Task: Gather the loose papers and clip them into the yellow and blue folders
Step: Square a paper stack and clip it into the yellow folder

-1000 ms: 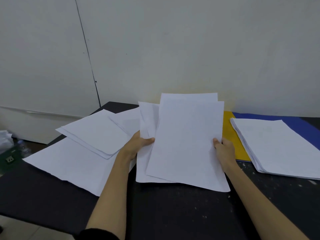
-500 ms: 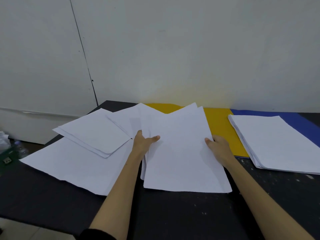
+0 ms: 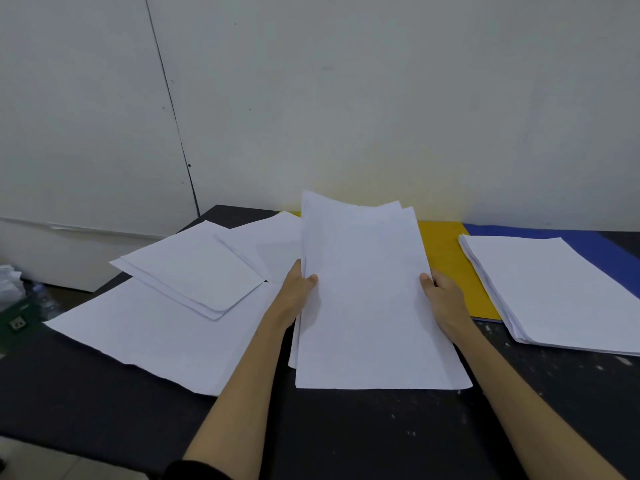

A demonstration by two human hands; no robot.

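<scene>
While the dark counter (image 3: 346,438) carries loose sheets (image 3: 156,334) at left, a yellow folder (image 3: 446,265) and a blue folder (image 3: 616,247) under a paper pile (image 3: 561,292) far right, both hands grip a held bundle (image 3: 367,299): left hand (image 3: 298,292) and right hand (image 3: 443,299) pinch its side edges. Its uneven top sheets could slide out or crease if squeezed.
</scene>
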